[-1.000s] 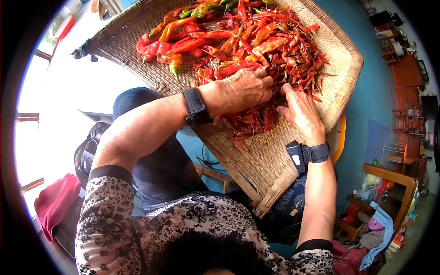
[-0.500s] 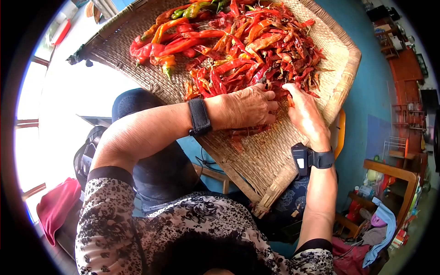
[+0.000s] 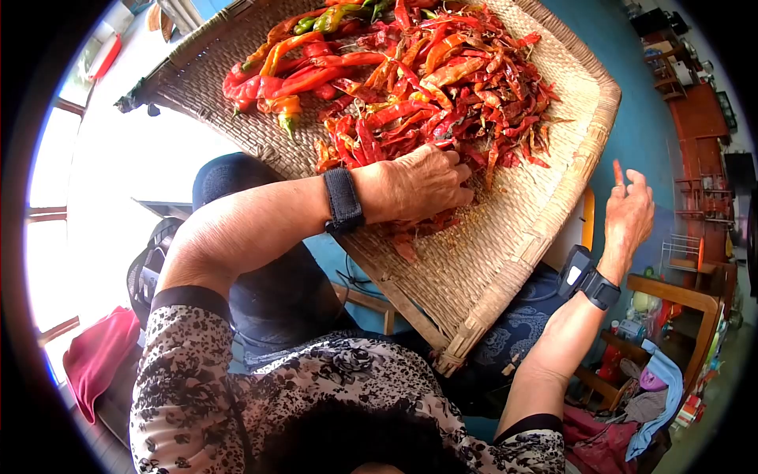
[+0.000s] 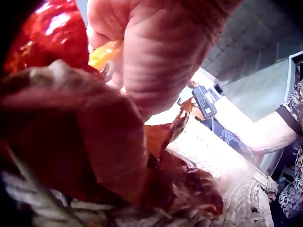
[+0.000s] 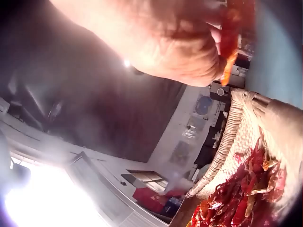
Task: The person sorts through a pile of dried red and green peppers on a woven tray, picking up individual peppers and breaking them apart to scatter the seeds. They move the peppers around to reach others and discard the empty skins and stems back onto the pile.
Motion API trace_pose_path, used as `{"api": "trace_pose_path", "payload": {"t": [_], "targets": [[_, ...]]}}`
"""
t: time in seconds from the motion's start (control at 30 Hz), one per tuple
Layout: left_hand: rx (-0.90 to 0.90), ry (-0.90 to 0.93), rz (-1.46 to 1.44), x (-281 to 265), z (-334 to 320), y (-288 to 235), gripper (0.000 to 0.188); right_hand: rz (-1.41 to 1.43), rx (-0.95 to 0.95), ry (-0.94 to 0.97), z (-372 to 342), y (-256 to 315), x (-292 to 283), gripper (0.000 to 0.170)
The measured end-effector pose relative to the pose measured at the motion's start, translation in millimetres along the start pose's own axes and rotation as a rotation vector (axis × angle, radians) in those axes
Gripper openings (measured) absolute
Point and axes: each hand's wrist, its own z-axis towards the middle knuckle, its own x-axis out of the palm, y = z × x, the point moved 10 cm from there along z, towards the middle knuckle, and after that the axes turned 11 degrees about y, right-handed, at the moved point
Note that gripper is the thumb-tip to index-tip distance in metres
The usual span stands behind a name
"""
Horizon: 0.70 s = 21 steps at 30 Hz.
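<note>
A heap of red and orange chili peppers [image 3: 474, 87], many shrivelled, lies on a woven tray [image 3: 450, 284]. At the near edge of the heap, my left hand [image 3: 418, 186] reaches in with bent fingers. In the left wrist view an orange-yellow chili pepper [image 4: 105, 54] shows between its fingers; the fingertips are hidden in the head view. My right hand [image 3: 629, 215] is off the tray's right side, raised, pinching one red chili pepper [image 3: 618, 172] that points upward. That pepper shows orange at its lower end in the right wrist view.
Smoother red peppers [image 3: 292, 79] and green ones [image 3: 335, 17] lie at the tray's far left. Small yellow seeds [image 3: 442, 237] are scattered near my left hand. A wooden chair [image 3: 671, 296] with cloths stands at the right. The tray rests above the person's legs.
My right hand has left the heap and swung right, past the tray's rim, carrying a red chili pepper. My left hand stays at nearly the same place in the heap.
</note>
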Motion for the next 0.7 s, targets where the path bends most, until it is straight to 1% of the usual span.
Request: {"api": "trace_pose_path", "payload": {"t": [0.07,0.1,0.17,0.23,0.3,0.33,0.37,0.43,0.47,0.53,0.57,0.63,0.67,0.7], "targets": [[0.017,0.012,-0.009,2,1,-1,0.018,-0.064,-0.299,-0.178,-9,25,-3,0.024],[0.016,0.015,-0.022,3,2,-1,0.017,0.092,-0.405,-0.140,-10,39,1,0.024],[0.013,0.022,-0.035,4,3,0,0.017,0.422,-0.410,0.207,-12,66,33,0.023],[0.006,0.048,-0.012,5,4,0,0.015,0.533,-0.536,0.497,-33,115,52,0.023],[0.016,0.051,-0.015,5,5,0,0.014,0.454,-0.609,0.661,-46,146,72,0.023],[0.021,0.055,-0.018,6,5,1,0.013,0.444,-0.718,0.648,-52,160,71,0.025],[0.020,0.056,-0.020,6,4,1,0.013,0.433,-0.698,0.684,-54,166,79,0.028],[0.024,0.041,-0.021,4,1,2,0.012,0.434,-0.816,0.581,-58,180,80,0.030],[0.021,0.040,-0.021,4,-1,3,0.012,0.433,-0.819,0.581,-58,183,84,0.030],[0.015,0.031,-0.001,-1,-6,4,0.011,0.399,-0.911,0.513,-64,194,84,0.026],[0.013,0.031,-0.002,-1,-7,5,0.011,0.400,-0.913,0.514,-65,196,87,0.026],[0.010,0.030,-0.075,-2,-9,10,0.011,0.286,-0.885,0.523,-65,200,95,0.022],[0.007,0.030,-0.074,-3,-10,13,0.011,0.274,-0.873,0.522,-63,203,95,0.017],[-0.010,0.050,-0.204,-4,-11,20,0.011,0.274,-0.875,0.519,-61,202,94,0.017]]}}
